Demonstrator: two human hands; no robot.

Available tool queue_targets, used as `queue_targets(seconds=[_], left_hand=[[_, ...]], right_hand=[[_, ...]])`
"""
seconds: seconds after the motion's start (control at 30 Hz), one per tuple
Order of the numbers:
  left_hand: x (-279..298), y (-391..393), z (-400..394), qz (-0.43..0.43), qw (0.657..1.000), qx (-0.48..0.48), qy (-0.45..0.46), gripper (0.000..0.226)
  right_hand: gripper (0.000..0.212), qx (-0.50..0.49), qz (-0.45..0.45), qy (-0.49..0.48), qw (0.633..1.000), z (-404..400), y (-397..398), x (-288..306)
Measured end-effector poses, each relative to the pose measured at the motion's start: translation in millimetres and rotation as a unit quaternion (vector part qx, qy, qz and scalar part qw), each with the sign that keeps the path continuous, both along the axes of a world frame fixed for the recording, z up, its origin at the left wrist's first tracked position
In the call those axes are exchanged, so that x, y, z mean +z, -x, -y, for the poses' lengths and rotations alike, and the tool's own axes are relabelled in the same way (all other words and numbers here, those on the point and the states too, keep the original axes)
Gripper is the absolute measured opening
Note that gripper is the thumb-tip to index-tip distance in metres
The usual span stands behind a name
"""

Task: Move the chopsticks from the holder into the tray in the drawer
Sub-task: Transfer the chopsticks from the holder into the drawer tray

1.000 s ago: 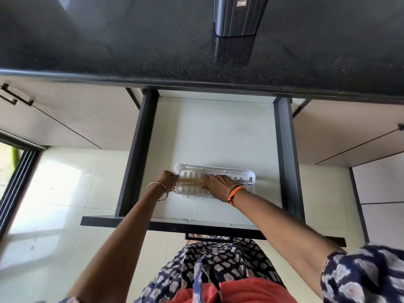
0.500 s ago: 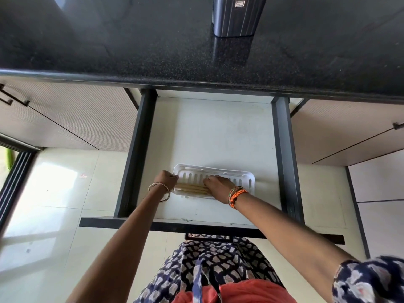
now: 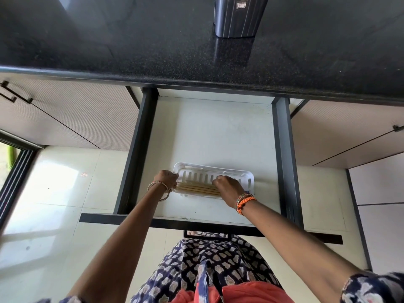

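Observation:
Several wooden chopsticks [image 3: 196,189] lie side by side along the near side of the white slotted tray [image 3: 249,179] in the open drawer [image 3: 214,132]. My left hand [image 3: 166,179] is at the tray's left end, its curled fingers on the chopsticks' left ends. My right hand [image 3: 228,185] covers their right part with its fingers curled down over them; that end is hidden under it. The dark ribbed holder [image 3: 237,16] stands on the black countertop [image 3: 131,40] above the drawer, its inside out of sight.
Dark side rails [image 3: 140,149] and a dark front panel [image 3: 131,218] frame the drawer. Beige cabinet fronts [image 3: 76,119] flank it on both sides. Pale floor tiles [image 3: 54,193] lie below, and a dark door frame [image 3: 15,171] stands at the left.
The chopsticks have come down from just above the tray and now lie spread on its floor near the front side. Both hands lowered with them and stayed at their ends.

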State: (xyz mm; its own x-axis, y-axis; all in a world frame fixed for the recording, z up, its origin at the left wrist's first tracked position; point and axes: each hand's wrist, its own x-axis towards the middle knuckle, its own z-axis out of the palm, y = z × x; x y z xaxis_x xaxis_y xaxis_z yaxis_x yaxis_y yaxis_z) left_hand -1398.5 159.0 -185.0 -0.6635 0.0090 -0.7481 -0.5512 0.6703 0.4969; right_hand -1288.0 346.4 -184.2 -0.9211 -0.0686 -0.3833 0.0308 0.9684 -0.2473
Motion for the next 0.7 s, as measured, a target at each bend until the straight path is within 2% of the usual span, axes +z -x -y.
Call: queue_targets(seconds=[0.27,0.47,0.7], left_hand=[[6,-8,-1,-0.043,0.999,0.002,0.008,0.023],[1,-9,4,-0.050,0.999,-0.018,0.008,0.029],[3,-8,7,-0.072,0.996,-0.049,0.028,0.024]], right_hand=[[0.038,0.006,-0.012,0.033,0.999,9,12,4],[0.048,0.012,-0.039,0.035,0.999,15,14,6],[0.035,-0.060,-0.023,-0.004,0.998,9,5,6]])
